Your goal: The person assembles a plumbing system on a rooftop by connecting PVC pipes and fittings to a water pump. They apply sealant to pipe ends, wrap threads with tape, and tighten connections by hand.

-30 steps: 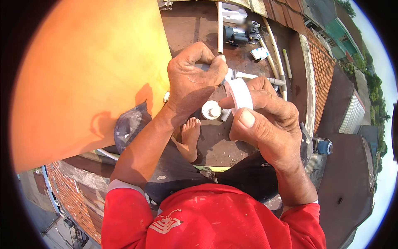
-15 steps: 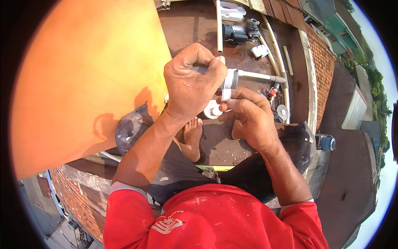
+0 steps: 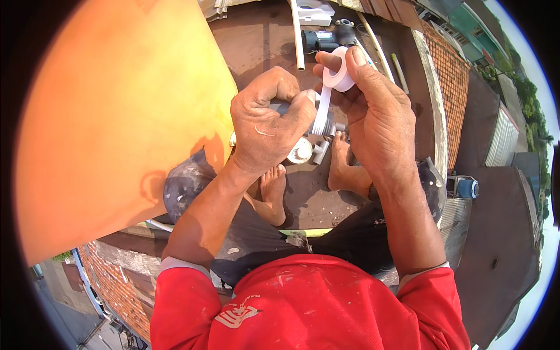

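Note:
My left hand (image 3: 265, 125) is closed around a grey threaded pipe fitting (image 3: 321, 126), most of it hidden by the fingers. White tape is wrapped on the threads. From there a flat strip of the tape (image 3: 324, 105) runs up to a roll of white thread seal tape (image 3: 345, 80). Thumb and fingers of my right hand (image 3: 382, 116) hold that roll, above and to the right of the fitting. Below the fitting lie a round white piece (image 3: 300, 151) and a grey pipe tee (image 3: 320, 151), near my bare feet.
A big orange curved tank (image 3: 122, 116) fills the left side. Ahead on the brown floor are a dark pump (image 3: 324, 41), a white pipe (image 3: 297, 41) and more pipes. A low wall (image 3: 431, 93) edges the right, with tiled roofs beyond.
My right hand has risen from beside the fitting to above it, carrying the tape roll and drawing out a strip. The left hand stays in place, with the fitting's end now tilted downward.

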The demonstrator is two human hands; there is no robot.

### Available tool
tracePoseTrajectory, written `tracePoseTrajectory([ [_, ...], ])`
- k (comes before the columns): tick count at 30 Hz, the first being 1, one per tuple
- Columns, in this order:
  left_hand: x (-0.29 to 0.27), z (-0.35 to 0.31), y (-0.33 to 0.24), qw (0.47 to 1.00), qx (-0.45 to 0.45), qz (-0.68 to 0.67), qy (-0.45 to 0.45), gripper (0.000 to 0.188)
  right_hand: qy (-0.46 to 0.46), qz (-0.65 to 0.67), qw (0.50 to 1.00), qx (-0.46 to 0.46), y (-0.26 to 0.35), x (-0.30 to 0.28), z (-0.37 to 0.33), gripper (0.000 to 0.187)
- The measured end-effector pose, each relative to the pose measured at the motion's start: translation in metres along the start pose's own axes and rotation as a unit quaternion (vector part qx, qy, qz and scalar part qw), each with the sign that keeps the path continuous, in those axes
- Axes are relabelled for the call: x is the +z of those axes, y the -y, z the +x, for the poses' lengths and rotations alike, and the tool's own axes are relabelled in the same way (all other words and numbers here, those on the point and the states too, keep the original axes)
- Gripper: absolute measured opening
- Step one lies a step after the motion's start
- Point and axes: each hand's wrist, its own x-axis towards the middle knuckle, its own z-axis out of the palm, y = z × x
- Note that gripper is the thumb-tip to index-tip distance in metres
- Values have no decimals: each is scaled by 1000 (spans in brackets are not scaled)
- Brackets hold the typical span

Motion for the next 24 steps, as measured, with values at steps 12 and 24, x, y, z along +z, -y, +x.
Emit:
tracePoseTrajectory([
  [12,-1,7,11,997,15,64,-28,27,148,-1,973,176,-17,-15,-83,25],
  [24,7,-3,0,999,-39,10,-22,36,-41,14,996,81,-37,-12,-3,47],
])
